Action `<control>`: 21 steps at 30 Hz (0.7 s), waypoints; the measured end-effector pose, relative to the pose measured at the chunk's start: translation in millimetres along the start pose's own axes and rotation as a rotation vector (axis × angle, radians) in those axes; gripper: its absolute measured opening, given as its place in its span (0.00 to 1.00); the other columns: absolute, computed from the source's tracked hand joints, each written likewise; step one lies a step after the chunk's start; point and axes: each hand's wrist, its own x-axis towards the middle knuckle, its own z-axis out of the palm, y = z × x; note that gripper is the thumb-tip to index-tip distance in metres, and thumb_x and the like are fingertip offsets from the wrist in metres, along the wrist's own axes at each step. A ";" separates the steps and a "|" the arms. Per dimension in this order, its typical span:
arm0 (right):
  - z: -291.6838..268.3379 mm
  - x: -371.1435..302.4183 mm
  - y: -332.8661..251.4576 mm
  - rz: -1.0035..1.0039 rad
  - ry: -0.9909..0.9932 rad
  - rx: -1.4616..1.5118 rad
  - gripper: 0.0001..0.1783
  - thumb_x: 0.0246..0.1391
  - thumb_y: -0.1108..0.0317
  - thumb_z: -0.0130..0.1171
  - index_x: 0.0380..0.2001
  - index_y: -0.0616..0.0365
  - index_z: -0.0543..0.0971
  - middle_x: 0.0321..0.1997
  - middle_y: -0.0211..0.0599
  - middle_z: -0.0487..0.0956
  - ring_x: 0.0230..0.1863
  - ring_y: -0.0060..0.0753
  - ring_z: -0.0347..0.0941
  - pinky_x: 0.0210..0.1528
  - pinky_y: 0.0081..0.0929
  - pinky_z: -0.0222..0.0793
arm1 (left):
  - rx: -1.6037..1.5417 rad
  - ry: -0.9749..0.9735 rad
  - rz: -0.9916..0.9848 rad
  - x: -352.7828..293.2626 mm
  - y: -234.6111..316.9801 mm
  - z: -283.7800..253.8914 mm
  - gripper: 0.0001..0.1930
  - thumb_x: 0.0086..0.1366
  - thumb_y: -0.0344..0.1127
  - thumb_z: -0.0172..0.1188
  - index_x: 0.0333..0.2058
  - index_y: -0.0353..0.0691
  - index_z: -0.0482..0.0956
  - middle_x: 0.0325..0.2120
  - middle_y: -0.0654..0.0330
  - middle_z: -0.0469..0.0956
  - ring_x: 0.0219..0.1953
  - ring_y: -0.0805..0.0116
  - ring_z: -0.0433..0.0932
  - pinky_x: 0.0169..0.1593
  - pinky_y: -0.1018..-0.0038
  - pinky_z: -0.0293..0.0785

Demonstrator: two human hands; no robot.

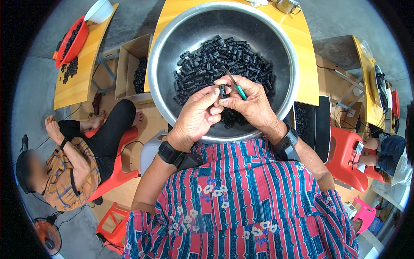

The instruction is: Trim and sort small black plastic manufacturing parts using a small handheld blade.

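Note:
Both of my hands are over a wide steel basin [156, 64], above a heap of small black plastic parts [233, 58]. My left hand [194, 114] is closed, pinching one short black cylindrical part [222, 91] between thumb and fingers. My right hand [254, 103] is closed around a small knife [239, 91] with a green handle, its thin blade angled up and to the left. The right thumb and forefinger also touch the black part from the other side. The blade stands just beyond the part; whether it touches is unclear. The palm sides of the fingers are partly hidden.
The basin rests on a yellow table [308, 64] with a metal mug [288, 6] at its far edge. At left are a cardboard box [125, 69], a seated person [77, 168] and a table with a red basin [82, 41]. A red stool [345, 157] stands at right.

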 end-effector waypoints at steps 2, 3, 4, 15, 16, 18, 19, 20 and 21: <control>0.1 0.1 -0.1 0.001 -0.003 0.020 0.20 0.47 0.77 0.65 0.47 0.58 0.78 0.28 0.16 0.69 0.27 0.08 0.57 0.29 0.10 0.58 | -0.003 -0.005 -0.003 -0.1 0.0 -0.5 0.13 0.69 0.37 0.51 0.46 0.36 0.75 0.27 0.68 0.69 0.25 0.81 0.62 0.23 0.88 0.56; 0.3 0.1 -0.8 0.008 0.003 0.040 0.21 0.47 0.77 0.65 0.47 0.58 0.78 0.29 0.17 0.70 0.27 0.08 0.57 0.30 0.10 0.58 | -0.008 -0.009 -0.006 0.0 0.0 -1.1 0.12 0.69 0.37 0.51 0.45 0.37 0.75 0.28 0.68 0.69 0.26 0.81 0.62 0.23 0.89 0.56; 0.4 0.1 -1.6 0.015 0.008 0.060 0.21 0.47 0.77 0.65 0.47 0.58 0.78 0.30 0.17 0.70 0.27 0.08 0.57 0.30 0.09 0.58 | -0.008 -0.009 -0.007 0.3 0.0 -1.8 0.12 0.69 0.37 0.51 0.45 0.37 0.75 0.28 0.68 0.69 0.26 0.81 0.62 0.23 0.89 0.56; -1.3 -2.3 -7.2 -0.009 -0.007 -0.126 0.22 0.46 0.77 0.65 0.47 0.58 0.77 0.31 0.17 0.72 0.28 0.08 0.59 0.31 0.10 0.60 | -0.036 -0.034 -0.026 1.2 -1.9 -3.2 0.11 0.69 0.36 0.52 0.47 0.40 0.73 0.30 0.68 0.70 0.26 0.82 0.62 0.24 0.89 0.58; -1.4 -2.3 -7.3 -0.006 -0.008 -0.141 0.22 0.46 0.77 0.65 0.47 0.58 0.77 0.32 0.19 0.74 0.29 0.09 0.62 0.33 0.11 0.62 | -0.037 -0.033 -0.026 1.4 -2.1 -2.1 0.11 0.69 0.36 0.52 0.47 0.40 0.73 0.30 0.68 0.70 0.26 0.82 0.62 0.24 0.89 0.58; 0.7 -1.0 -4.9 -0.056 -0.007 -0.130 0.22 0.46 0.76 0.65 0.47 0.59 0.77 0.35 0.22 0.76 0.33 0.11 0.66 0.36 0.14 0.65 | -0.058 -0.069 -0.008 1.8 -3.0 0.3 0.12 0.70 0.38 0.50 0.48 0.41 0.72 0.30 0.69 0.70 0.25 0.83 0.61 0.24 0.89 0.58; 1.7 -0.5 -3.9 -0.107 -0.007 -0.119 0.22 0.46 0.76 0.65 0.48 0.59 0.77 0.37 0.25 0.78 0.37 0.14 0.70 0.39 0.16 0.67 | -0.058 -0.067 -0.007 1.4 -2.4 1.9 0.12 0.70 0.38 0.50 0.48 0.41 0.72 0.30 0.69 0.70 0.25 0.83 0.61 0.24 0.89 0.58; 1.9 -0.5 -5.5 -0.107 -0.008 -0.118 0.22 0.46 0.76 0.65 0.48 0.59 0.77 0.37 0.25 0.78 0.37 0.14 0.70 0.39 0.16 0.67 | -0.030 -0.055 0.000 1.1 -1.4 3.8 0.11 0.70 0.39 0.49 0.47 0.42 0.72 0.30 0.69 0.70 0.25 0.83 0.61 0.24 0.89 0.58; 1.8 -0.8 -8.6 -0.073 -0.009 -0.152 0.22 0.46 0.75 0.65 0.47 0.59 0.77 0.39 0.29 0.79 0.40 0.18 0.72 0.41 0.19 0.68 | -0.001 -0.045 0.006 1.0 -0.9 4.6 0.11 0.71 0.40 0.48 0.46 0.43 0.72 0.30 0.69 0.70 0.24 0.83 0.61 0.24 0.89 0.57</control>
